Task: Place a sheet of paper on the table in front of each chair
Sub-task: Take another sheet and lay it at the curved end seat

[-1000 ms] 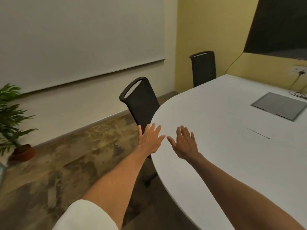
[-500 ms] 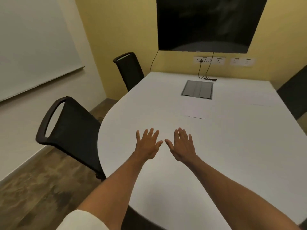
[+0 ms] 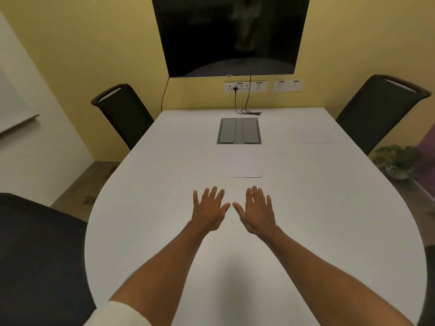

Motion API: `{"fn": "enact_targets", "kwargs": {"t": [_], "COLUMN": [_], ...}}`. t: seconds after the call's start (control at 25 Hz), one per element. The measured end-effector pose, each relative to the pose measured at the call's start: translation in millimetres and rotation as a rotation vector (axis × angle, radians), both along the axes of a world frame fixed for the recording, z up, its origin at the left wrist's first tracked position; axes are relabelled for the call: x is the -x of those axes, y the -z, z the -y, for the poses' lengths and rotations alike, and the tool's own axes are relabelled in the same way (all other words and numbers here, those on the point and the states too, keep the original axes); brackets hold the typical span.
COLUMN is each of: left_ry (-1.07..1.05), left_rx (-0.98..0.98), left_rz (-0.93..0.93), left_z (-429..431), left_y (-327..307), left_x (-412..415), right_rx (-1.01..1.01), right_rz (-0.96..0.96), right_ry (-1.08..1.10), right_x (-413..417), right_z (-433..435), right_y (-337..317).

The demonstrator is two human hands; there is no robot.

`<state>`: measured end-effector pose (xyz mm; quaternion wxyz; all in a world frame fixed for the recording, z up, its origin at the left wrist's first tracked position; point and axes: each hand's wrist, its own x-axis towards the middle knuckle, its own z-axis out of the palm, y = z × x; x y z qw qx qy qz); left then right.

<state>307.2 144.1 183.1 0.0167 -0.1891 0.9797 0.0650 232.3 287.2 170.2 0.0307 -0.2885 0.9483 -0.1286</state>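
1. White, matte table [image 3: 329,220] across the middle and lower frame, straight-edged at the far end against the wall, rounded at the near end.
2. Yellow wall [image 3: 94,43] along the top of the frame, with a dark screen [image 3: 230,34] at top centre, white sockets [image 3: 246,87] just under it, and a black cable [image 3: 244,107] dropping onto the far table edge.
3. Grey hatch [image 3: 239,131] set flush in the tabletop, above centre.
4. White stack of paper [image 3: 240,167] just below the hatch, flat on the table, near edge marked by a thin shadow line, beyond the fingertips and not touching them.
5. Second sheet [image 3: 317,137] flat at upper right of the table, in front of the far right chair [image 3: 376,109].
6. Far left chair [image 3: 122,111] at upper left, close to the table edge; near left chair [image 3: 40,260] filling the lower left corner; dark sliver of something at the lower right edge, too cropped to tell.
7. Left hand [image 3: 208,212] and right hand [image 3: 257,214] side by side at centre, palms down, fingers spread wide, holding nothing, thumbs nearly meeting.
8. Bare tabletop all round the hands; strip of wooden floor [image 3: 80,187] between left table edge and white side wall; potted plant [image 3: 397,161] on the floor at mid right.
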Motion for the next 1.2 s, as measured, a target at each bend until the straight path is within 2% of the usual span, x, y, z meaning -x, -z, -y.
{"fn": "enact_targets", "kwargs": {"t": [0.32, 0.76, 1.2], "left_ry": [0.065, 0.073, -0.001], "left_rx": [-0.052, -0.068, -0.152], "left_rz": [-0.014, 0.012, 0.135], "left_z": [62.7, 114.1, 120.8], "left_y": [11.7, 58.9, 145.9], "left_x": [56.4, 152.4, 276.4], "right_rx": [-0.016, -0.079, -0.163], "right_rz": [0.010, 0.094, 0.135], "right_ry": [0.156, 0.209, 0.223], "right_x": [35.7, 126.8, 256.7], "right_z": [54.8, 102.6, 129.0], "right_y": [5.7, 31.6, 111.7]}}
